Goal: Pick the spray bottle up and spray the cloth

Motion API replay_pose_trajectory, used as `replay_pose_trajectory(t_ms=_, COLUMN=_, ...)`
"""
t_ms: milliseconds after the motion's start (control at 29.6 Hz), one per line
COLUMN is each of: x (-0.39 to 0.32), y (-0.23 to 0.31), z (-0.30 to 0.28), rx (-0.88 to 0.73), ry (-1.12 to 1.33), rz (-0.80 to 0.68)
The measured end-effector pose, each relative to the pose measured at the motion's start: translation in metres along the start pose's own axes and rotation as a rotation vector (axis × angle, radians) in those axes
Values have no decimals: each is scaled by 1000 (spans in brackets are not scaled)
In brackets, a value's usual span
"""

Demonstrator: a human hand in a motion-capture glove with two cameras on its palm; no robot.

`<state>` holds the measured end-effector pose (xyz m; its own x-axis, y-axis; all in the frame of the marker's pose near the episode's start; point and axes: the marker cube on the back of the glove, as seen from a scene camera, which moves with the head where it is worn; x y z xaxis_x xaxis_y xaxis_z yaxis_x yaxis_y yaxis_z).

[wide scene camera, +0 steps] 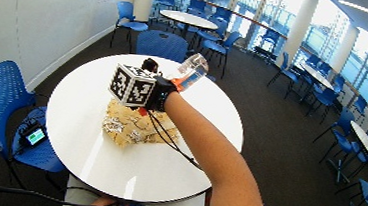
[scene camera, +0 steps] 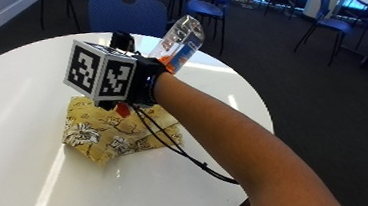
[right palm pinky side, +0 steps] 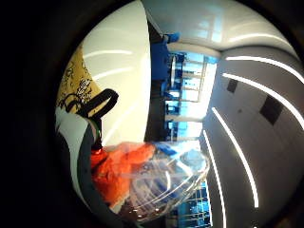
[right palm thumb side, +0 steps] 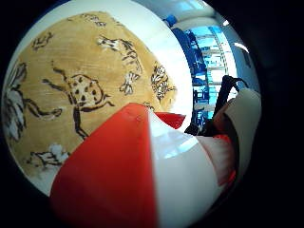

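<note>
My gloved right hand [scene camera: 143, 79] grips a clear spray bottle [scene camera: 180, 40] with orange markings and holds it in the air, tilted with its base pointing up and away. Under the hand, a yellow patterned cloth [scene camera: 106, 132] lies crumpled on the round white table [scene camera: 23, 97]. In the thumb side palm view the bottle's red and white spray head [right palm thumb side: 142, 175] sits close to the palm, facing the cloth [right palm thumb side: 71, 85]. The little finger side palm view shows the clear bottle body [right palm pinky side: 161, 180] against the palm, with an edge of the cloth [right palm pinky side: 76, 88] beyond. My fingers are hidden in the outside view.
A blue chair [scene camera: 126, 12] stands just behind the table, and another [wide scene camera: 1, 97] at its left side. More chairs and tables [wide scene camera: 185, 18] fill the room beyond. The table's near edge [wide scene camera: 143, 192] is close to the person.
</note>
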<state>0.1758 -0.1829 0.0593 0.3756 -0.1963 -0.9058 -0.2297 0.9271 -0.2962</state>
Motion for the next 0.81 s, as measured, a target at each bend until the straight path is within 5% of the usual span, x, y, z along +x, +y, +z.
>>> replay_pose_trajectory(t_ms=811, x=-8, y=3, z=3, rx=-15, ry=-56, rz=3)
